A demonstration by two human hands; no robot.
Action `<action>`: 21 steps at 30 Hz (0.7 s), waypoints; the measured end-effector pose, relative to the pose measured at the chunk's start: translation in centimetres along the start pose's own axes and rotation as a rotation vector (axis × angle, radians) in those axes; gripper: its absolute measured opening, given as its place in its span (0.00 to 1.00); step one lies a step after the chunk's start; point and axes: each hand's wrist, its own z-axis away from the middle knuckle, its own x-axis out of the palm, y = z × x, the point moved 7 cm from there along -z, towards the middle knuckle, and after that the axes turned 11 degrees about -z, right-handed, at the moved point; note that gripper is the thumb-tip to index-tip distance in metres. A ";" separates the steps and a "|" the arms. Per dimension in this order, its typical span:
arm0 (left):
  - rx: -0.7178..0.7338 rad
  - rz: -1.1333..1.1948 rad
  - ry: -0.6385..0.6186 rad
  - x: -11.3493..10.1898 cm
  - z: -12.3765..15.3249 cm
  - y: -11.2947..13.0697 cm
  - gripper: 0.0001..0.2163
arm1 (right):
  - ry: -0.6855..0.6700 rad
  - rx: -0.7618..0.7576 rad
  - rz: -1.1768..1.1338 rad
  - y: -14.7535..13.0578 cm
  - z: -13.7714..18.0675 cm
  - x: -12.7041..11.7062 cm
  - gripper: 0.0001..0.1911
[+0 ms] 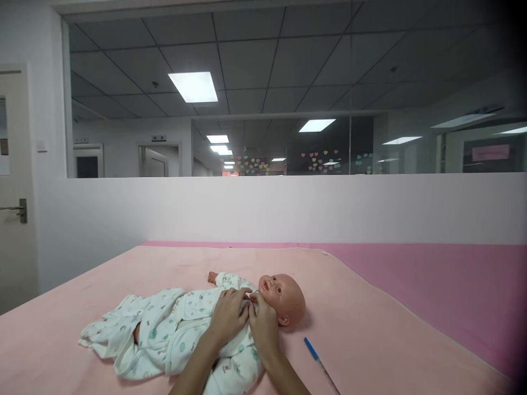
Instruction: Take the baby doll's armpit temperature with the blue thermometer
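A baby doll lies on its back, its head to the right and its face turned up. It wears a white romper printed with small green and brown figures; the lower part spreads loosely to the left. At the neckline, just below the doll's chin, my left hand is closed with its fingertips on the cloth. Close beside it, my right hand pinches the collar too, its fingers near the doll's cheek. The fingertips of both hands nearly meet, and they hide the exact bit of cloth between them. One doll hand sticks out of the far sleeve.
A thin stick with a blue end lies to the right of the doll. Under everything is a peach-coloured sheet over a pink surface. Behind stands a white wall with a wide window; a door is at the left.
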 end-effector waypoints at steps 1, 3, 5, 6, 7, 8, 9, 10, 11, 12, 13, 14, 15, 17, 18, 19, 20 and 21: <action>-0.005 -0.009 0.005 0.0 0.0 0.0 0.15 | -0.002 0.003 0.002 0.1 0.0 0.0 0.12; -0.015 -0.017 0.014 0.0 -0.1 -0.1 0.16 | -0.008 0.013 -0.006 0.2 -0.1 0.0 0.12; -0.022 -0.016 0.022 0.1 -0.1 -0.1 0.16 | -0.014 0.027 -0.023 0.5 -0.1 0.1 0.12; -0.023 -0.016 0.026 0.1 -0.1 -0.1 0.15 | -0.015 0.031 -0.031 0.6 -0.2 0.1 0.12; -0.023 -0.016 0.031 0.1 -0.2 -0.1 0.15 | -0.014 0.031 -0.036 0.6 -0.2 0.1 0.12; -0.022 -0.017 0.035 0.1 -0.2 -0.1 0.15 | -0.012 0.028 -0.039 0.6 -0.2 0.1 0.11; -0.018 -0.017 0.037 0.1 -0.2 0.0 0.15 | -0.009 0.022 -0.039 0.6 -0.2 0.1 0.11; -0.012 -0.016 0.038 0.0 -0.3 0.1 0.15 | -0.006 0.013 -0.038 0.5 -0.2 0.1 0.11; -0.005 -0.015 0.036 0.0 -0.3 0.2 0.15 | -0.001 0.004 -0.038 0.5 -0.2 0.1 0.11; 0.002 -0.013 0.033 0.0 -0.3 0.3 0.15 | 0.005 -0.006 -0.040 0.3 -0.2 0.0 0.12; 0.008 -0.010 0.027 0.0 -0.3 0.3 0.14 | 0.011 -0.018 -0.043 0.2 -0.2 0.0 0.12; 0.012 -0.006 0.021 0.0 -0.3 0.4 0.14 | 0.012 -0.030 -0.046 0.0 -0.2 -0.1 0.13; 0.015 0.003 0.019 0.0 -0.3 0.4 0.14 | 0.010 -0.041 -0.047 -0.1 -0.2 -0.1 0.13; 0.008 0.042 0.022 -0.1 -0.3 0.3 0.15 | 0.002 -0.052 -0.045 -0.2 -0.2 -0.1 0.13; -0.002 0.072 0.027 -0.1 -0.3 0.1 0.16 | 0.001 -0.055 -0.044 -0.2 -0.3 -0.1 0.13; -0.015 0.106 0.030 -0.1 -0.3 -0.1 0.16 | 0.005 -0.055 -0.044 -0.2 -0.3 -0.1 0.12; -0.030 0.143 0.029 -0.1 -0.3 -0.3 0.17 | 0.015 -0.057 -0.044 -0.1 -0.3 -0.1 0.12; -0.045 0.181 0.025 0.0 -0.3 -0.5 0.17 | 0.029 -0.060 -0.044 -0.1 -0.4 -0.2 0.11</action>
